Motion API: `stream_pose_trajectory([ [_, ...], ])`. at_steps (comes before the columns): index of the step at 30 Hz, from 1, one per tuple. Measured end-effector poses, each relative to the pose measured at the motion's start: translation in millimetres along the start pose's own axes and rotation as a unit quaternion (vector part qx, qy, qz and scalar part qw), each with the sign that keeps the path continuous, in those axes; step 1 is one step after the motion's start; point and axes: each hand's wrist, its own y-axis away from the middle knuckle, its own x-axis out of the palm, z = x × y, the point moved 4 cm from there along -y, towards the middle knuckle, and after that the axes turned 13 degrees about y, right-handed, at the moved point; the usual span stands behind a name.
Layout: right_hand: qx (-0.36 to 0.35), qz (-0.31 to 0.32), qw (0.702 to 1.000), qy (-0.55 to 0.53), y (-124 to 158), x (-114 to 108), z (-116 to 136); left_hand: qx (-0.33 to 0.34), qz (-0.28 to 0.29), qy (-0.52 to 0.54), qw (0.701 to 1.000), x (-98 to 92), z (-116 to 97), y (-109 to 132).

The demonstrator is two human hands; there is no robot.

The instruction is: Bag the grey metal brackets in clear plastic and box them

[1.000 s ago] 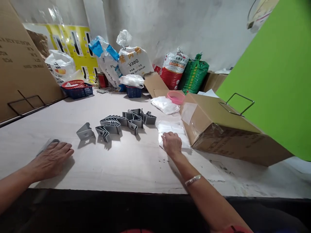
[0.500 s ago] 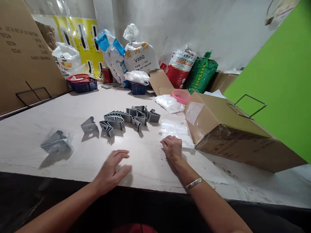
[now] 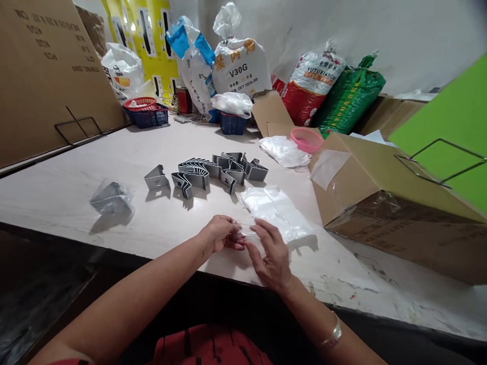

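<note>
A clear plastic bag [image 3: 246, 230] is held up just above the table's front part. My left hand [image 3: 221, 234] pinches its left side between closed fingers. My right hand [image 3: 273, 256] has its thumb and fingertips on the bag's right side, the fingers curved around the film. Right behind it lies a stack of clear plastic bags [image 3: 279, 210]. Several bent grey metal brackets [image 3: 196, 175] stand nested in rows farther back, and a single bracket [image 3: 157, 178] stands left of them. At the left sits a bracket wrapped in clear plastic [image 3: 112, 198].
A cardboard box [image 3: 353, 172] stands at the right, a larger cardboard panel [image 3: 49, 81] at the left. Along the back are blue baskets [image 3: 233, 124], a pink bowl [image 3: 306, 140], a white plastic bundle [image 3: 285, 152] and filled sacks [image 3: 314, 83].
My left hand has moved right and closed on a bag. My right hand has come back toward me from the stack, with a bag now between both hands. The camera view has shifted.
</note>
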Motion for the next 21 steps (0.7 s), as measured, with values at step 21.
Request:
stream_pose_trajectory([
  [21,0.157,0.119,0.974,0.109,-41.9,24.4,-55.0,0.155,-0.137,0.030,0.978,-91.0,-10.3,45.7],
])
